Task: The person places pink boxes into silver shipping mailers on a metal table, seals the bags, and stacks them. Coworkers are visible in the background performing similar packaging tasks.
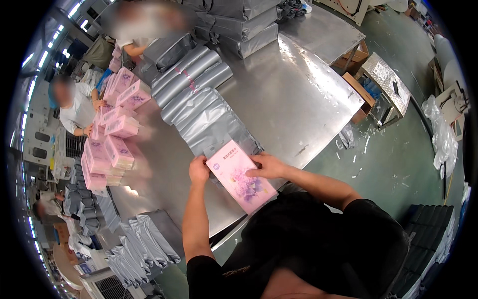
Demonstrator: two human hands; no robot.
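Observation:
A pink tissue pack (241, 179) with a purple flower print is held between my two hands at the table's near edge. My left hand (199, 170) is closed on its left edge, fingers mostly hidden. From the other side my right hand (269, 166) grips it, the thumb lying on the printed face and the fingers out of sight beneath. Just beyond the pack, a row of overlapping silver-grey plastic bags (204, 117) is spread over the metal table (264, 89). The pack's upper end reaches over the nearest bag.
Several more pink packs (119, 124) are piled at the left of the table, where a co-worker's hands (94, 117) touch them. Another person stands at the far side beside stacked grey bundles (239, 22). Folded grey bags (144, 246) lie at lower left. Cardboard boxes (361, 94) stand to the right.

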